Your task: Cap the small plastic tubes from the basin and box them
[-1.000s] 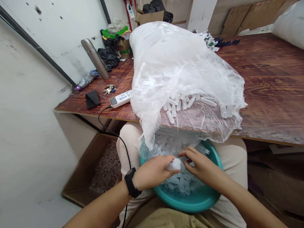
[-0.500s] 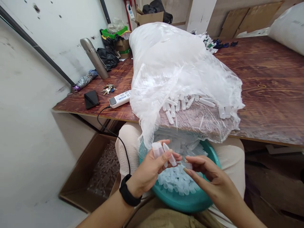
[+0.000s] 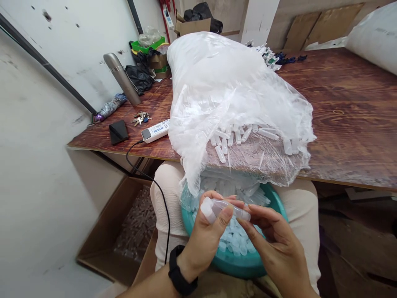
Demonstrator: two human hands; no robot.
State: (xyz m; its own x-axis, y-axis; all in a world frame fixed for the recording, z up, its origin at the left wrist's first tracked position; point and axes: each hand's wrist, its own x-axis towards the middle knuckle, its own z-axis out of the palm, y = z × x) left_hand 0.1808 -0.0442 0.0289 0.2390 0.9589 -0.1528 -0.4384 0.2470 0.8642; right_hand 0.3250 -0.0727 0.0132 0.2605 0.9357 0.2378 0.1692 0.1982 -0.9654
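A clear plastic tube (image 3: 231,209) sits low in the frame, just left of centre, held above the teal basin (image 3: 248,265) on the person's lap. Its long axis runs nearly level across the picture, tilting slightly down to the right; the right tip ends at the right hand's fingertips, the left end lies in the left hand. The left hand (image 3: 207,236) is curled closed around it, thumb pressed over the tube, and it also holds a few short whitish tubes (image 3: 207,209) bunched at the top of the fist, their ends pointing up and left. The right hand (image 3: 273,244) is half open, fingers bent, its index finger and thumb pinching the tube's right end. A black watch (image 3: 181,277) is on the left wrist.

The basin is full of more small translucent tubes heaped together. Directly above it, a large clear plastic bag (image 3: 223,91) lies on the wooden counter (image 3: 350,116), its open mouth hanging over the counter edge into the basin; loose tubes (image 3: 238,136) lie inside near the mouth, pointing various ways. In the lower left a cardboard box (image 3: 124,231) on the floor holds a mass of similar tubes. At the left of the counter lie a white cabled device (image 3: 155,131), keys (image 3: 141,118), a black wallet (image 3: 118,131) and a steel flask (image 3: 122,78).
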